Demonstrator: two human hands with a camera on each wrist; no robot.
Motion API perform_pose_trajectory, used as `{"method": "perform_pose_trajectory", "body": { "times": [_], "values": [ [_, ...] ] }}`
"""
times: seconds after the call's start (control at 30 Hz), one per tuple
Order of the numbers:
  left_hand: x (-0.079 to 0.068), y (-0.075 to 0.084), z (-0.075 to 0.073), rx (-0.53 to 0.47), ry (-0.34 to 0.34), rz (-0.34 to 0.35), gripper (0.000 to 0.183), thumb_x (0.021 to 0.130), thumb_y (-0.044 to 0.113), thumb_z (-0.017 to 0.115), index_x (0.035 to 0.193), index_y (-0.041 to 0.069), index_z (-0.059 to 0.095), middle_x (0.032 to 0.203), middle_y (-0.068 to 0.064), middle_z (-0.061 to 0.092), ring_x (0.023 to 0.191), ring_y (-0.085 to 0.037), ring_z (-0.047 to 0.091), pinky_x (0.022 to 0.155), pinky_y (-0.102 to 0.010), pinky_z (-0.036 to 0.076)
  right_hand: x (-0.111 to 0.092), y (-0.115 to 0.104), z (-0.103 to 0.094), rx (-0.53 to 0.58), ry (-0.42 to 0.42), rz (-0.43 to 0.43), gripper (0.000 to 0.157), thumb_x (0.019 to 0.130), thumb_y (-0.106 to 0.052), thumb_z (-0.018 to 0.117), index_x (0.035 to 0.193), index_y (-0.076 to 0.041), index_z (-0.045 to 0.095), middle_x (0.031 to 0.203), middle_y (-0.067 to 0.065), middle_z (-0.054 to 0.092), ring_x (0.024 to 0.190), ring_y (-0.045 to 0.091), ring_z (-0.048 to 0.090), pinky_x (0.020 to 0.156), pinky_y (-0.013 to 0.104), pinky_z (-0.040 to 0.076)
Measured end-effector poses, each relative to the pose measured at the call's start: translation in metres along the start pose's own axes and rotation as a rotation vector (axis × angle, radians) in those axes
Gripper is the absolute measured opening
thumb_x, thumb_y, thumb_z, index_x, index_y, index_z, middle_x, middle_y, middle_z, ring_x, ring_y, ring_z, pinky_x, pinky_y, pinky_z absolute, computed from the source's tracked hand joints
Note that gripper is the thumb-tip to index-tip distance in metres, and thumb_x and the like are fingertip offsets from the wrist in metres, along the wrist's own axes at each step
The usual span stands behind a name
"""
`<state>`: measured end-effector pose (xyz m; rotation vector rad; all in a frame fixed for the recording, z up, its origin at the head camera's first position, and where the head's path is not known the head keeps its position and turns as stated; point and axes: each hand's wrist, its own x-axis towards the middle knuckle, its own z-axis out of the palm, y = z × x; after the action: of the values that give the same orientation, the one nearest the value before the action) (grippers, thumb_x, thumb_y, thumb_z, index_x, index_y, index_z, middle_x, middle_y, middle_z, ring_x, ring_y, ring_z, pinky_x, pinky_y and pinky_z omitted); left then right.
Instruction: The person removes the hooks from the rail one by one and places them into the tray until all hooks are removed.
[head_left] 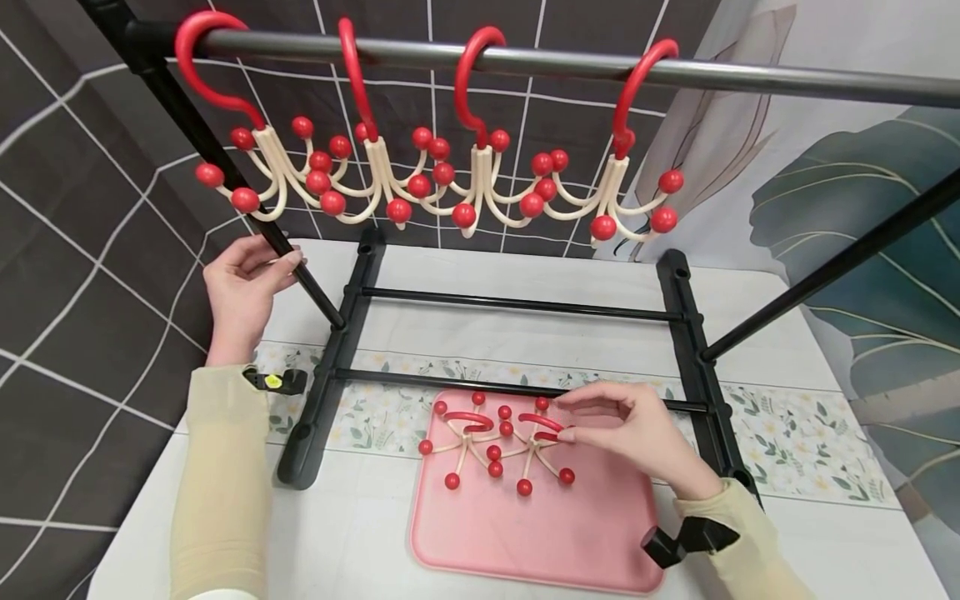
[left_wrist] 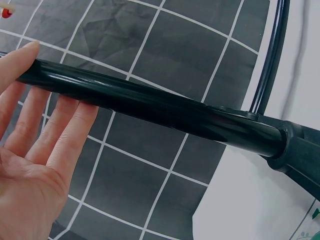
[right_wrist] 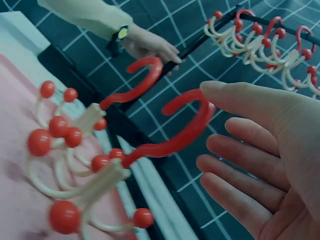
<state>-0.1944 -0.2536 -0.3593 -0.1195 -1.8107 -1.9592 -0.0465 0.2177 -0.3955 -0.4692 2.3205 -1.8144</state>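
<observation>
My left hand (head_left: 242, 287) holds the slanted black post (head_left: 318, 297) of a rack, thumb on one side and fingers on the other. On a pink tray (head_left: 525, 533) stand two cream hook hangers with red ball tips, a left one (head_left: 467, 439) and a right one (head_left: 533, 447). Beside the right hanger is my right hand (head_left: 637, 429). In the right wrist view its thumb tip is right at that hanger's red hook (right_wrist: 185, 132), while the other fingers are extended and spread apart from it.
Several matching hangers (head_left: 480, 167) hang by red hooks from the grey top bar (head_left: 555, 62). The rack's black base bars (head_left: 517, 304) and feet cross the white table (head_left: 337, 533). Dark tiled cloth (head_left: 67, 275) lies behind and left, a leaf-patterned curtain (head_left: 862, 250) on the right.
</observation>
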Motion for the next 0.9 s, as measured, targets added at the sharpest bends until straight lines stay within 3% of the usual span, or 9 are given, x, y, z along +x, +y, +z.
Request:
{"method": "perform_pose_trajectory", "body": {
  "times": [0.17,0.33,0.57,0.9],
  "values": [
    [0.0,0.0,0.0,0.01,0.001,-0.007,0.028,0.083,-0.004,0.082,0.109,-0.001,0.075,0.096,-0.007,0.076,0.082,-0.014,0.075,0.071,-0.021,0.059,0.006,-0.014,-0.013,-0.1,0.082,-0.036,0.036,0.08,-0.013,0.09,0.114,-0.014,0.077,0.114,0.005,0.074,0.107,0.025,0.071,0.091,0.033,0.057],
    [0.0,0.0,0.0,0.004,0.0,-0.007,0.028,0.083,-0.005,0.082,0.109,-0.001,0.075,0.095,-0.007,0.076,0.082,-0.014,0.075,0.071,-0.021,0.06,0.012,-0.028,-0.026,-0.131,0.179,-0.183,0.037,0.08,0.002,0.086,0.115,-0.008,0.077,0.115,0.007,0.074,0.109,0.022,0.069,0.096,0.032,0.054],
    [-0.001,0.0,0.001,0.015,0.004,0.0,0.027,0.083,-0.006,0.081,0.109,-0.001,0.075,0.094,-0.007,0.075,0.081,-0.013,0.074,0.07,-0.021,0.06,0.022,-0.052,-0.048,-0.002,0.322,-0.414,0.041,0.075,0.025,0.076,0.114,0.015,0.069,0.115,0.026,0.07,0.108,0.025,0.07,0.096,0.031,0.053],
    [-0.001,0.002,0.001,0.027,0.013,-0.008,0.028,0.082,-0.005,0.082,0.11,-0.001,0.075,0.094,-0.006,0.075,0.08,-0.013,0.074,0.07,-0.02,0.059,0.029,-0.102,-0.061,0.153,0.551,-0.534,0.037,0.076,0.023,0.076,0.111,0.024,0.064,0.11,0.026,0.071,0.102,0.028,0.072,0.093,0.029,0.055]
  ]
}}
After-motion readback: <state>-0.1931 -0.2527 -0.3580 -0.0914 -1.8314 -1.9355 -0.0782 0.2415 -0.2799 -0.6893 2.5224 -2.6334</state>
